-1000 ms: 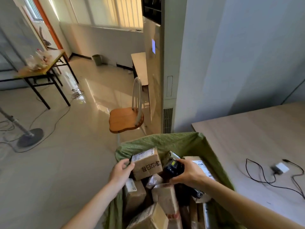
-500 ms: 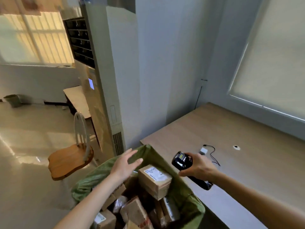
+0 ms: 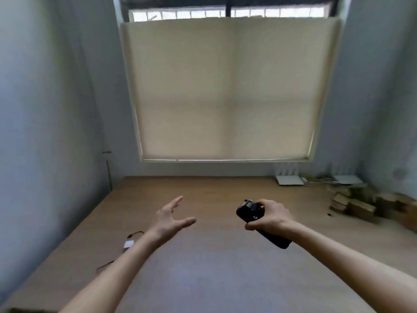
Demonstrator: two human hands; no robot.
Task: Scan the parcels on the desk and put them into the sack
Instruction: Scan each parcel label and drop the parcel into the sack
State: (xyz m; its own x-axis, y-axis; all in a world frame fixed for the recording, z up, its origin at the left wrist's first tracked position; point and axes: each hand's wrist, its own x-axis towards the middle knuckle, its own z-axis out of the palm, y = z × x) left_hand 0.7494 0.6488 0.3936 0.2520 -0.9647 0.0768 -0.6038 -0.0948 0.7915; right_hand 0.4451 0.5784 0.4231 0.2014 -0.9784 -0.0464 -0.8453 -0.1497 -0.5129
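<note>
My right hand [image 3: 269, 216] grips a black handheld scanner [image 3: 250, 212], its small screen facing up, held above the wooden desk [image 3: 214, 256]. My left hand [image 3: 170, 219] hovers over the desk's middle with fingers straight and spread, holding nothing. Several brown cardboard parcels [image 3: 370, 204] lie blurred in a heap at the desk's far right, well away from both hands. The sack is out of view.
A small white adapter [image 3: 128, 244] with a black cable [image 3: 106, 265] lies at the desk's left, under my left forearm. White flat devices [image 3: 290, 180] sit by the back wall under a window with a drawn beige blind [image 3: 225, 91].
My view has swung right from the green sack to the desk. The left hand let go of a parcel in the sack and now hovers empty over the desk; the right still holds the scanner.
</note>
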